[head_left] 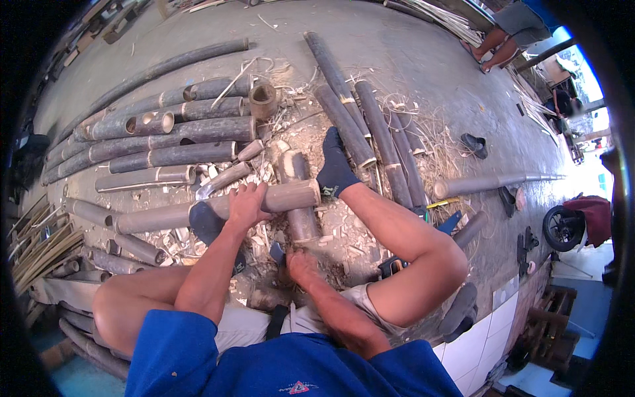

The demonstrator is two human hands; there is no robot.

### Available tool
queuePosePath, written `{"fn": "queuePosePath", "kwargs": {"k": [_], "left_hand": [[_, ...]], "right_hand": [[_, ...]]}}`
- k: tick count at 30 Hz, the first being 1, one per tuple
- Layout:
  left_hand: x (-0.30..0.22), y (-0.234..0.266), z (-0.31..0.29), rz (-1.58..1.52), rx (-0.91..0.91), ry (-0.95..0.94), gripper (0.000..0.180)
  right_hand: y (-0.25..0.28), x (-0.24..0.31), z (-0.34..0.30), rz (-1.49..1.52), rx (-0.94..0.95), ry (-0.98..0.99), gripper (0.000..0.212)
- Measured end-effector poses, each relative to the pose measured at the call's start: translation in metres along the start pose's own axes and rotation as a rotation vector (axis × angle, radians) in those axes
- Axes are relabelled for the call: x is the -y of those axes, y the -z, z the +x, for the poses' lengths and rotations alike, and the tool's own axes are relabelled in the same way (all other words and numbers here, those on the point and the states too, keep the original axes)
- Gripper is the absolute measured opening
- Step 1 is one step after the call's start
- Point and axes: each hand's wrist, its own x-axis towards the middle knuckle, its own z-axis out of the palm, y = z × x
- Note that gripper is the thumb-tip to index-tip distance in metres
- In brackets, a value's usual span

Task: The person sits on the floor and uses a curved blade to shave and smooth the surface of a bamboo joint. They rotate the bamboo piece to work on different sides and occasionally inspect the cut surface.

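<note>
The left forearm (213, 268) is being stretched forward and slightly inward, and the left hand (246, 206) is being held with its back facing up, its fingers being spread and its thumb being pointed rightward. The right elbow is being bent, the right forearm (338, 311) being angled inward, while the right hand (303, 267) is being curled tightly, nearer the torso than the left. Both knees are being splayed outward, the right foot (336, 165) being placed farther forward than the left foot (206, 223).
</note>
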Motion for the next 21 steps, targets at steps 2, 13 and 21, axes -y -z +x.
{"fn": "queuePosePath", "kwargs": {"k": [2,13,21], "left_hand": [[0.0,-0.001,-0.001,0.004,-0.004,0.009,0.084],[0.0,0.007,0.01,0.012,0.082,0.05,0.086],[0.001,0.006,0.01,-0.014,0.035,0.012,0.091]], "right_hand": [[0.001,0.0,-0.003,-0.005,-0.075,0.017,0.033],[0.012,0.0,0.011,0.014,-0.061,0.038,0.034],[0.015,-0.002,0.008,0.076,-0.033,-0.011,0.034]]}}
